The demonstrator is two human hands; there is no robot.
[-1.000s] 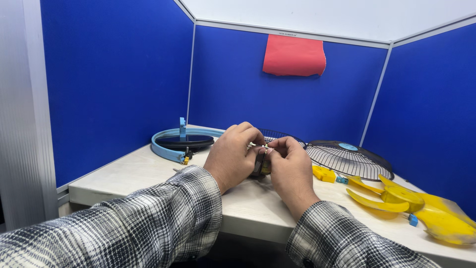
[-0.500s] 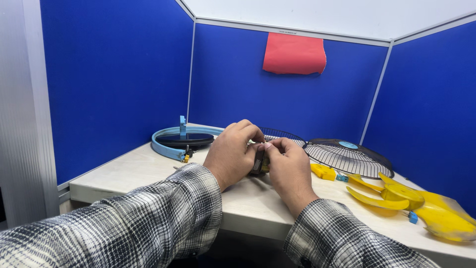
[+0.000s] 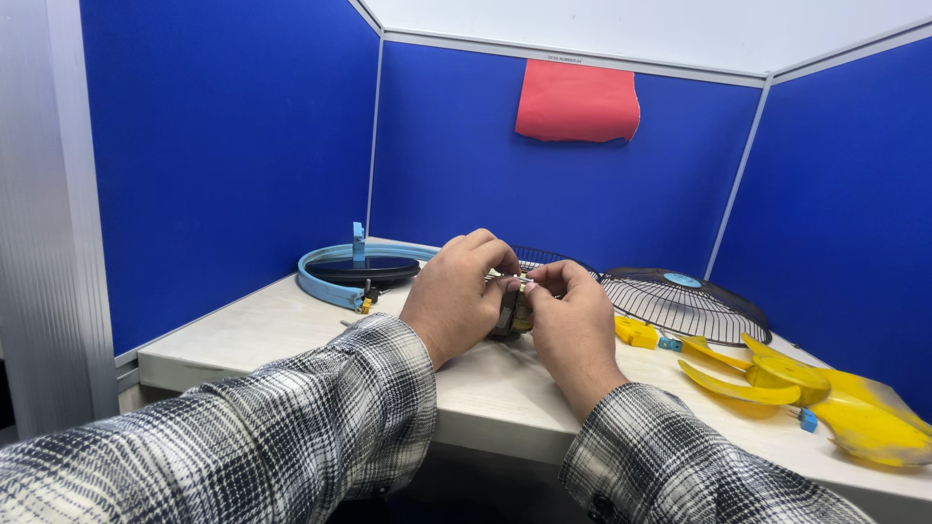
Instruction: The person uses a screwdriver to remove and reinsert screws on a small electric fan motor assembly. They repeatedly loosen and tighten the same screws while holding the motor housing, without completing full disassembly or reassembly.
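Near edge first: your checked flannel sleeves point(image 3: 291, 427) cross the front edge of the pale laminate desk point(image 3: 262, 340), with bare desk left of your left hand point(image 3: 454, 303) and a narrower bare strip below your right hand point(image 3: 575, 330). Blue partition walls point(image 3: 223, 155) close the left, back and right, so open room is mostly toward you and to your left.

Both hands meet just above the desk top, fingertips touching. Left hand is curled narrow, fingers pinching over the top of a small dark rounded part with brass-coloured metal point(image 3: 515, 315). Right hand is also closed narrow on it from the other side, thumb and forefinger at its top. The part sits between your palms, mostly hidden; whether it rests on the desk I cannot tell.

Right of your right hand: a small yellow plastic piece point(image 3: 636, 333), then yellow fan blades point(image 3: 777, 378) near the desk's right end. Beyond your right hand: a black wire fan guard point(image 3: 680, 306) lying flat. Beyond your left hand: a light blue plastic ring point(image 3: 335, 277) around a black disc point(image 3: 364, 269). Far back, a red cloth point(image 3: 578, 102) hangs on the partition.

Versus half a second ago: hands hold the same spot and the same grip, nothing on the desk has shifted.
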